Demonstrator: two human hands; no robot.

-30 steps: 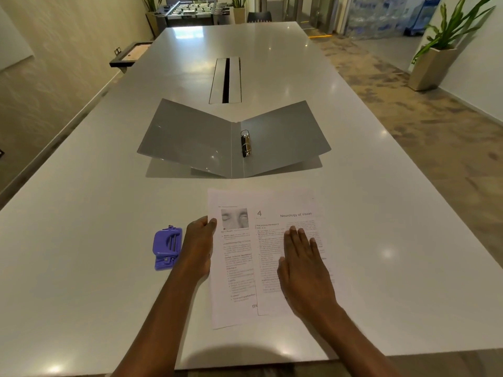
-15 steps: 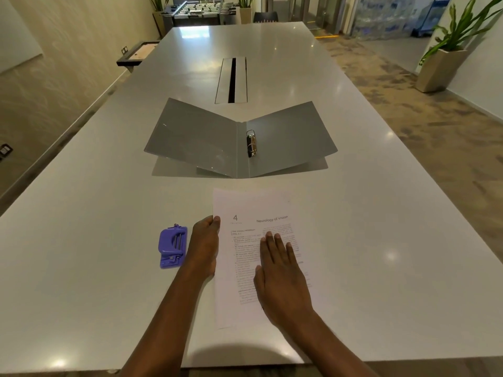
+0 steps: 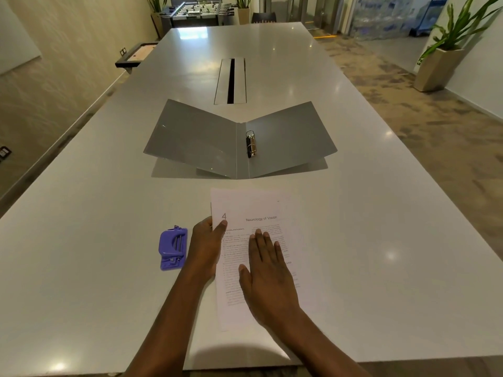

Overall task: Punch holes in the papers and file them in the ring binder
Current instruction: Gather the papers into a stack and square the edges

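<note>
Printed papers (image 3: 261, 210) lie stacked on the table in front of me, the top sheet headed "Neurology of Vision". My left hand (image 3: 206, 246) holds the stack's left edge, thumb on top of the sheet. My right hand (image 3: 268, 270) rests flat on the papers with straight fingers. A small purple hole punch (image 3: 173, 248) sits just left of my left hand. Beyond the papers, the grey ring binder (image 3: 190, 140) lies open, covers raised in a shallow V, its metal rings (image 3: 251, 144) right of the spine.
The long pale table (image 3: 81, 240) stretches away with a cable slot (image 3: 231, 80) behind the binder. Its near edge runs just below my forearms. A potted plant (image 3: 441, 63) stands on the floor at the right, a foosball table (image 3: 201, 12) at the far end.
The top sheet has slid left over the lower one, so the two sheets are now squared into one stack. My right hand moved left with it.
</note>
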